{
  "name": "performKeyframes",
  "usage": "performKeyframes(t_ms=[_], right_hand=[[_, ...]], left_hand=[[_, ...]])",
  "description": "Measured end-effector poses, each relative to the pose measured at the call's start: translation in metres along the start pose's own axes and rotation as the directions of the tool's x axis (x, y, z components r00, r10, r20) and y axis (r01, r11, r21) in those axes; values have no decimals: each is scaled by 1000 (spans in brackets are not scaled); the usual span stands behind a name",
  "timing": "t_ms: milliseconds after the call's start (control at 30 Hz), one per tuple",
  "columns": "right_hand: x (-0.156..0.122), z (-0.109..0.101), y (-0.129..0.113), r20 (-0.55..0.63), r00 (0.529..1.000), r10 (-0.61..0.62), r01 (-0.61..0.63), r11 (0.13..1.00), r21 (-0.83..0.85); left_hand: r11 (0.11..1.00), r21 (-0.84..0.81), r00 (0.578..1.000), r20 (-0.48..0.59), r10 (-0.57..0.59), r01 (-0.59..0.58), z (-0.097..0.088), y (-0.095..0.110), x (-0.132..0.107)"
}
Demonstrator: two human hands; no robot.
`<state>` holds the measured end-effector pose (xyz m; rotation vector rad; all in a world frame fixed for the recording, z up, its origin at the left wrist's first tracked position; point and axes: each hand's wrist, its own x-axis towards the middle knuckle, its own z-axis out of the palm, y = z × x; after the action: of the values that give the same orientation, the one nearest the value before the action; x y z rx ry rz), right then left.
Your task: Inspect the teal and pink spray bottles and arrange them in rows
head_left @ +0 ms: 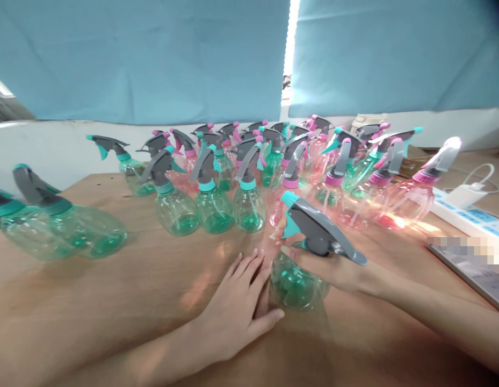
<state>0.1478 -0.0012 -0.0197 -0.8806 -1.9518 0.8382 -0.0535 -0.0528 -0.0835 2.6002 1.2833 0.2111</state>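
My right hand (pixel 333 266) is closed around the neck of a green spray bottle (pixel 297 285) with a grey and teal trigger head (pixel 317 228), which stands on the wooden table (pixel 112 301). My left hand (pixel 237 306) lies flat on the table just left of that bottle, fingers stretched out, thumb near the bottle's base. Behind them stand several upright green spray bottles (pixel 211 207) and several pink spray bottles (pixel 333 191), crowded together.
Two green bottles (pixel 64 228) sit at the left edge. A white power strip (pixel 470 217) with a plugged charger (pixel 464 194) and cable lies at the right, with a flat grey device (pixel 475 274) nearer. Blue curtains (pixel 152 59) hang behind the table.
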Motion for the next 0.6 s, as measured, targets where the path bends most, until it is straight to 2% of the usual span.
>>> performKeyframes(t_ms=[100, 433, 600], right_hand=[[1, 1, -3, 1, 1000, 3, -3, 998, 69], [1, 2, 0, 18, 1000, -9, 6, 988, 151], [-1, 3, 0, -5, 1000, 18, -17, 995, 100]], left_hand=[[1000, -10, 1000, -19, 5, -6, 0, 0, 0], [1000, 12, 1000, -6, -3, 3, 2, 0, 1], [1000, -12, 1000, -21, -10, 9, 1, 0, 0]])
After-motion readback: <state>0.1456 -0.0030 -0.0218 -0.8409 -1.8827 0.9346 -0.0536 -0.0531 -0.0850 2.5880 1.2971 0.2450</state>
